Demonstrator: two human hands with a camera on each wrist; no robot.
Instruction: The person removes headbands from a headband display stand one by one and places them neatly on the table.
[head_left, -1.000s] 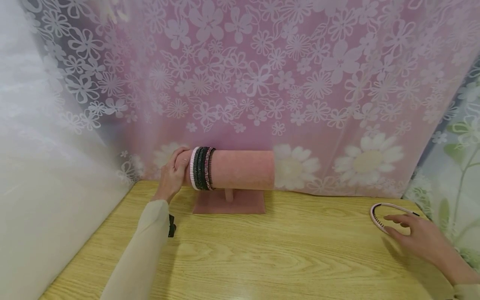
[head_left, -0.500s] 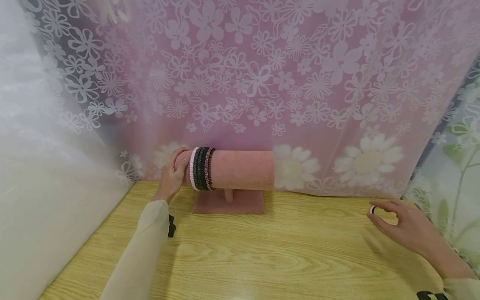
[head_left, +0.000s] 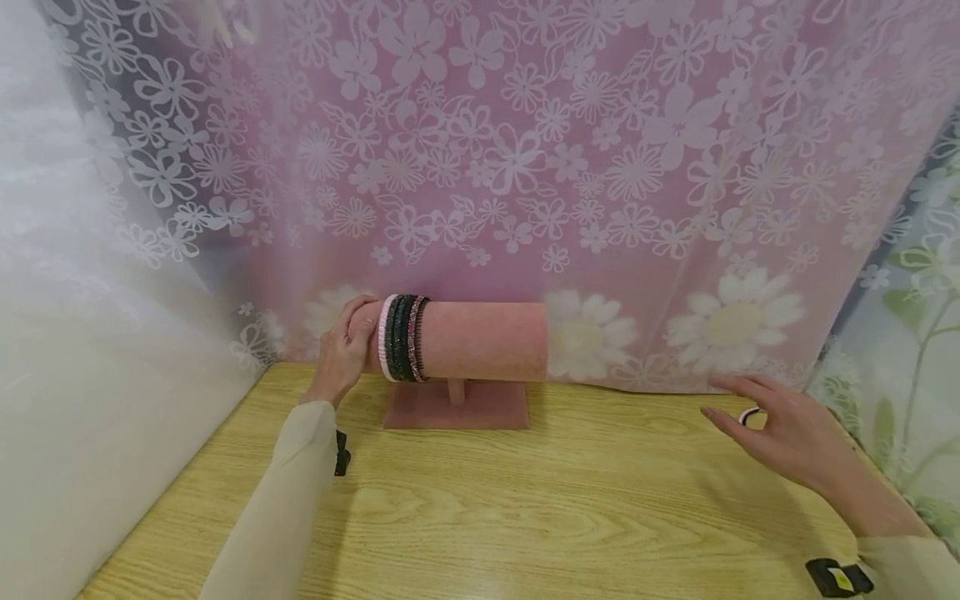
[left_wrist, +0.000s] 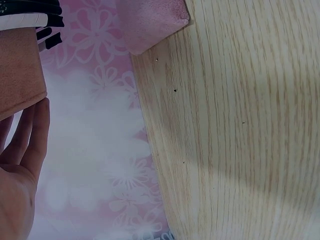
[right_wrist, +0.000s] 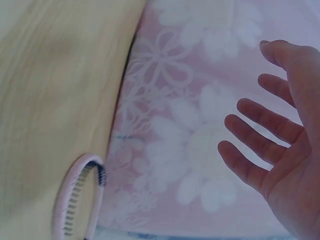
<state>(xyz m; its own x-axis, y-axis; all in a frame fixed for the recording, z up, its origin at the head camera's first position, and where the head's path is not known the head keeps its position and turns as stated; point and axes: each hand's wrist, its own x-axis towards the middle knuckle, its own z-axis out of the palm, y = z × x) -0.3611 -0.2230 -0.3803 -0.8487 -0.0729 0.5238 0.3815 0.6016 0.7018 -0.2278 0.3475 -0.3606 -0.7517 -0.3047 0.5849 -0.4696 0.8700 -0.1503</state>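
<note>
At the left end of the pink roll (head_left: 483, 342) of a headband stand, my left hand (head_left: 341, 354) grips, thumb near the top. In the left wrist view its fingers (left_wrist: 37, 140) lie against the roll's end (left_wrist: 20, 75). Round the roll beside this hand sit several headbands: a pale one (head_left: 386, 337), dark ones (head_left: 401, 337) and a glittery one with teeth (head_left: 414, 337). My right hand (head_left: 802, 437) hovers over the table's right side, fingers apart and holding nothing. Behind it lies a pale pink toothed headband (right_wrist: 61, 215), mostly hidden in the head view.
The stand's flat pink base (head_left: 480, 408) rests on the wood-grain table (head_left: 570, 500) near its back edge. A pink flowered curtain (head_left: 525, 167) hangs right behind. White sheeting (head_left: 97, 333) borders the left side, and a leafy print sheet (head_left: 911, 367) the right.
My right hand has moved left past the pale pink headband, its thumb and fingers spreading wider. That headband stays where it lay. My left hand and the stand have hardly moved.
</note>
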